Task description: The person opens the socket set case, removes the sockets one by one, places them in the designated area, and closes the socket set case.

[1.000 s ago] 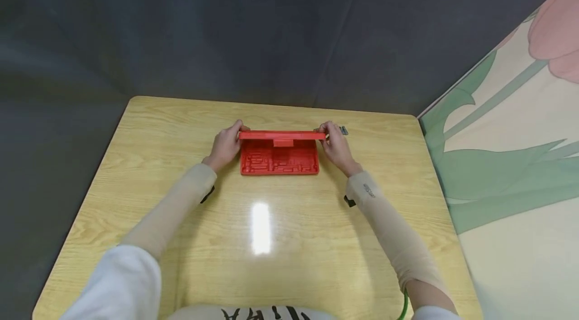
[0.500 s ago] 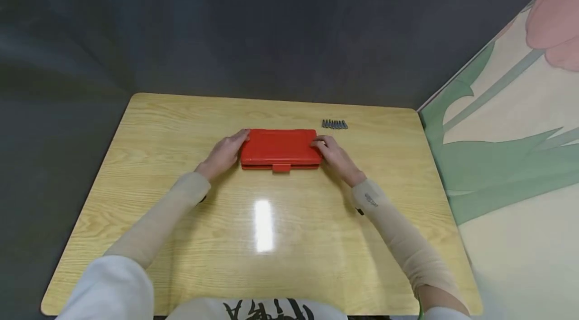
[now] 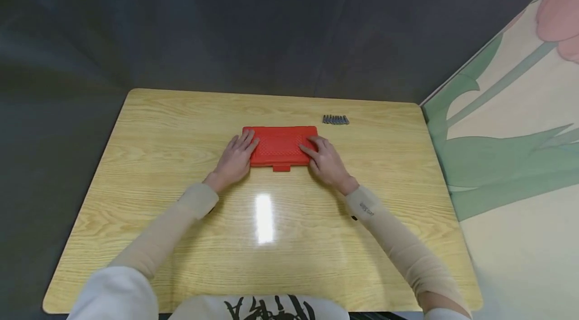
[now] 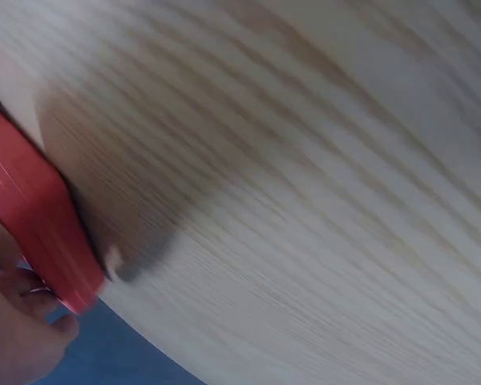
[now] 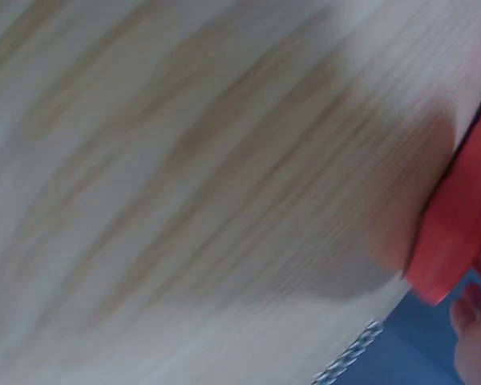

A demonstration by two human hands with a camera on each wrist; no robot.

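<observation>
**Both hands flat on a closed red case**

The wooden surface (image 3: 181,124) fills most of the head view, backed by a dark curtain (image 3: 226,23) and, at the right, a wall with a painted flower (image 3: 511,149). A closed red case (image 3: 280,145) lies flat near the middle of the surface, its latch tab toward the person. The left hand (image 3: 236,160) rests on the case's left end, fingers (image 3: 248,143) straight and spread on the lid, gripping nothing. The right hand (image 3: 324,160) lies likewise on the right end, its fingers straight. A short row of grey bits (image 3: 335,119) sits beyond the case's far right corner, apart from it.

The head view alone shows the lid top. The left wrist view, blurred, shows the case's edge (image 4: 40,216) against the wood grain; the right wrist view shows the opposite edge (image 5: 457,224) and the bits (image 5: 349,357) low in frame.
</observation>
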